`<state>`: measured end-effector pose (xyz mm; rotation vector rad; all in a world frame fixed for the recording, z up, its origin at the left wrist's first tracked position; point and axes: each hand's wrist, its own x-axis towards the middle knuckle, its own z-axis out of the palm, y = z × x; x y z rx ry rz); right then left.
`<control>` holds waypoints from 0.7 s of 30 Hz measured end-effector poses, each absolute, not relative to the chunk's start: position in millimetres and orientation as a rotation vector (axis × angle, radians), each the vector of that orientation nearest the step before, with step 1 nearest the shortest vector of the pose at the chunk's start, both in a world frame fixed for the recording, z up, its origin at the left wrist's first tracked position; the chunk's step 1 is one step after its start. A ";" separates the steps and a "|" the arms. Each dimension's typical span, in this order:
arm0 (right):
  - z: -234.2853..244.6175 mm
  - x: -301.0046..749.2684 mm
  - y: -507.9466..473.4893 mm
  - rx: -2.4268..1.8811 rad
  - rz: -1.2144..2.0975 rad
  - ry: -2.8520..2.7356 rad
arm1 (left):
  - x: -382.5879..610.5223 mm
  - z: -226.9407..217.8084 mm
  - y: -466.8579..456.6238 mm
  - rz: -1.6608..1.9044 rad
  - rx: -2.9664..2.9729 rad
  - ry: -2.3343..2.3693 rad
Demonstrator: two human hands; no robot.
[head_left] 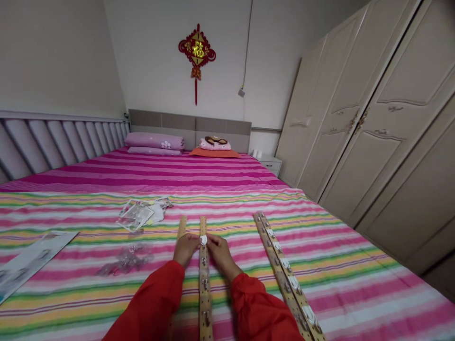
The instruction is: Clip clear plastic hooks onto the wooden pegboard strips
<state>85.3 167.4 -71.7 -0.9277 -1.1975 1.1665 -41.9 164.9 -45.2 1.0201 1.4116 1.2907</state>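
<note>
Both my hands, in red sleeves, meet over a wooden strip (pixel 204 289) lying lengthwise on the striped bed (pixel 337 265). My left hand (pixel 185 248) and my right hand (pixel 219 251) pinch a small white piece (pixel 203 240) between their fingertips, right on the strip. Metal fittings sit along the strip below my hands. A second wooden strip (pixel 182 226) lies just left, partly under my left hand.
Two more wooden strips with white pieces (pixel 284 270) lie to the right. Clear plastic bags (pixel 140 213), loose clear wrappers (pixel 124 260) and a printed sheet (pixel 28 260) lie left. Pillows (pixel 154 142) rest at the headboard. A wardrobe (pixel 373 132) lines the right wall.
</note>
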 end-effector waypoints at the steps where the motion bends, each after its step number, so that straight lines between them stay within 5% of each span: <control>1: -72.0 86.3 167.6 -0.930 1.162 -1.204 | -42.2 -47.4 166.8 1.288 1.035 1.419; 21: -83.2 86.4 170.7 -1.003 1.060 -1.281 | -43.6 -57.3 176.9 1.228 1.244 1.581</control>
